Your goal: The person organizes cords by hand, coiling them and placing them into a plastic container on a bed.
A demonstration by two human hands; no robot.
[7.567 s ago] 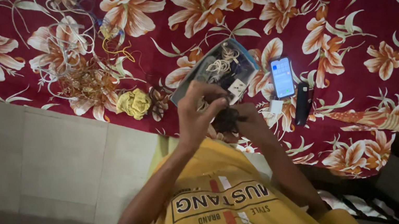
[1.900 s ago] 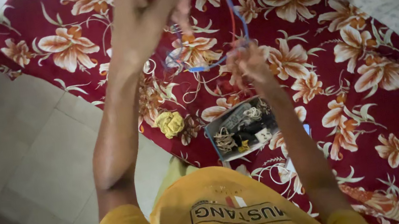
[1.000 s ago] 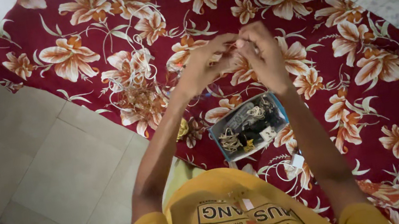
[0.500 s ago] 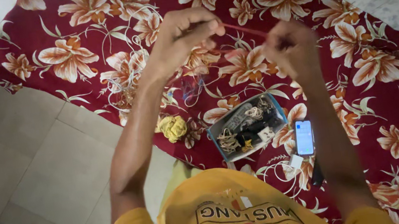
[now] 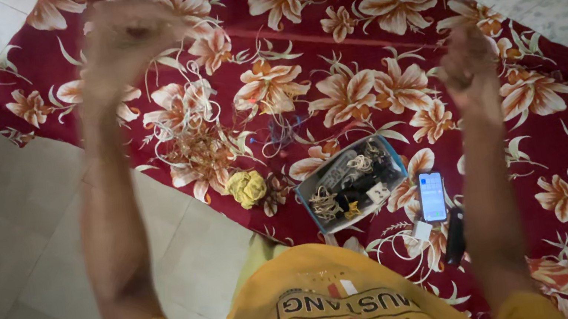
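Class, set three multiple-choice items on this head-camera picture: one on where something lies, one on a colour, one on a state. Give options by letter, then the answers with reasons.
1. Where does the phone lie?
A. inside the box
B. on the cloth beside the open box
C. on the tiled floor

2. What colour is the crumpled lump near the cloth's edge?
A. yellow
B. blue
C. black

3. How is the thin red cord between the hands?
A. coiled in the box
C. knotted into a ball
B. stretched in a straight line

Answers:
1 B: the phone rests on the floral cloth, just beside the open box.
2 A: the lump is plainly yellow.
3 B: the left hand and right hand are spread wide apart, with the cord running straight between them.
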